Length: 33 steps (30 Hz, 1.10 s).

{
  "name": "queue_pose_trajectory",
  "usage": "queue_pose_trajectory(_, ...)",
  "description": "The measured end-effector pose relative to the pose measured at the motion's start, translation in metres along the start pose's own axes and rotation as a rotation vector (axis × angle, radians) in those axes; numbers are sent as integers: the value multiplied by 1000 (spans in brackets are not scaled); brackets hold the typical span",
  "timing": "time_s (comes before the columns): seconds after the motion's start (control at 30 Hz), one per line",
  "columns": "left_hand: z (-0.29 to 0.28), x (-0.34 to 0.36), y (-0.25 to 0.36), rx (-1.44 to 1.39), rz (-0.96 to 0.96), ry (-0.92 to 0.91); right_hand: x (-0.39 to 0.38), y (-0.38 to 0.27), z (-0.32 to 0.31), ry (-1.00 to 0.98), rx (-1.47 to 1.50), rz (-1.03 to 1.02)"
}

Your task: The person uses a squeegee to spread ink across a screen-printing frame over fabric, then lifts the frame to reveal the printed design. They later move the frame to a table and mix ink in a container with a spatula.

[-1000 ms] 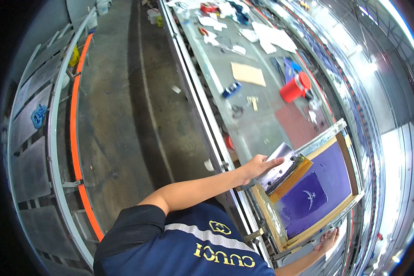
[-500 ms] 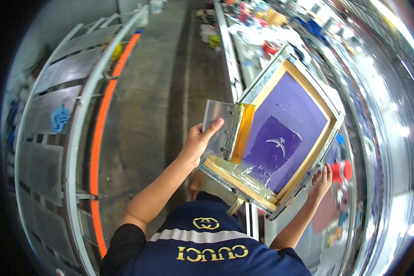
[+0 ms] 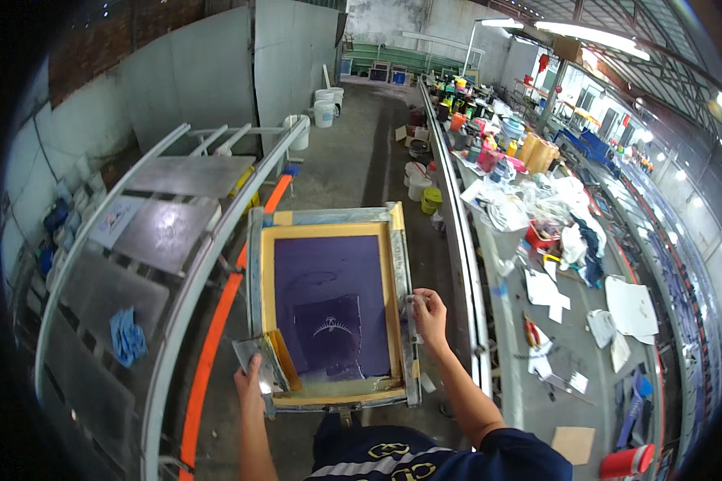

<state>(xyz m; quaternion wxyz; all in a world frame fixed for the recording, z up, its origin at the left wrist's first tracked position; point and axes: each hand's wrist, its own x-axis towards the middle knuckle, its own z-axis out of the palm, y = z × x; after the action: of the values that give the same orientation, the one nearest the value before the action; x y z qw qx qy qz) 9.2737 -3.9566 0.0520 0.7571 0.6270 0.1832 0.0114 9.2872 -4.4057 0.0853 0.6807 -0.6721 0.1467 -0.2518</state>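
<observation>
A screen printing frame (image 3: 255,264) is held up before my body, above the aisle. Purple mesh (image 3: 329,272) fills its yellow-taped inner border, with a darker rectangle and a pale curved design low on it. My right hand (image 3: 430,322) grips the frame's right edge, fingertips curled at a small metal fitting. In my left hand (image 3: 250,388) is a squeegee (image 3: 277,361) with a clear plate and an amber blade, at the frame's lower left corner. The blade overlaps the corner in view; whether it touches the mesh I cannot tell. Glossy wet residue lies along the bottom of the mesh.
Left of me runs a metal rail with an orange strip (image 3: 210,370) and flat grey plates (image 3: 168,228), one bearing a blue rag (image 3: 127,337). On the right, a long table (image 3: 501,377) carries cloths, papers, pliers, ink containers and a red can (image 3: 627,462). Buckets (image 3: 324,111) stand farther down the aisle.
My body and view have turned, bringing the frame from over the right-hand table to the aisle before me. It now sits straighter, and the squeegee has moved to its lower left corner.
</observation>
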Motion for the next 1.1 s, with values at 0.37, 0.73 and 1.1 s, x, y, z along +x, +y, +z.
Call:
queue_pose_trajectory(0.37, 156, 352, 37, 197, -144, -117, 295, 74, 117, 190, -65, 40)
queue_pose_trajectory(0.73, 468, 668, 39, 397, -294, 21, 648, 164, 140, 364, -256, -20)
queue_pose_trajectory(1.1, 662, 927, 45, 102, -318, -131, 1000, 230, 201, 195, -300, 18)
